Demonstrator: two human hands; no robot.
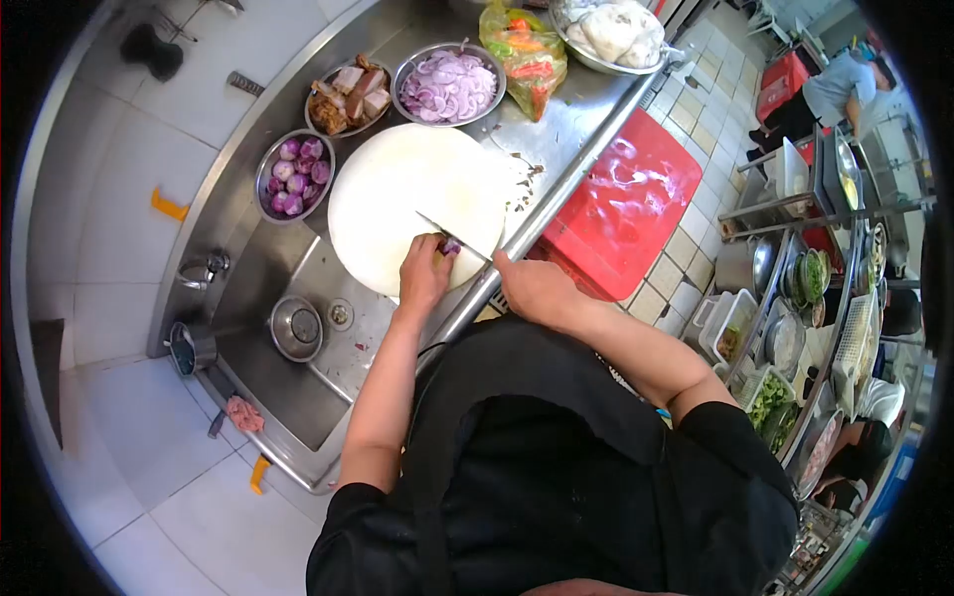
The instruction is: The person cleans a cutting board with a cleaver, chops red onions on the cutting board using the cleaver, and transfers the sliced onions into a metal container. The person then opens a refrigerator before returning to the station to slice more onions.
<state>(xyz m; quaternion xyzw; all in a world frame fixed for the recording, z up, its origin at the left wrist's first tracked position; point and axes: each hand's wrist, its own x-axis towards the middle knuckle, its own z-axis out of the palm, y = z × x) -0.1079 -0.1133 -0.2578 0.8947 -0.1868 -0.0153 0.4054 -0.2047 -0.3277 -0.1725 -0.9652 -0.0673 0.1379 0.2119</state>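
On a round white cutting board [388,189], my left hand [427,271] pinches a small purple onion [451,245] near the board's front edge. My right hand [537,288] is closed round the handle of a knife [459,238], whose blade lies across the board right beside the onion. A metal bowl of peeled purple onions [296,177] stands left of the board. Behind the board are a bowl of meat pieces [350,97] and a bowl of sliced onions [449,86].
A bag of peppers [527,60] and a bowl of pale food [616,35] are at the back. The sink [268,387] holds a small metal bowl [296,328]. A red bin [631,199] stands beyond the counter edge. Shelves and another person [840,94] are at the right.
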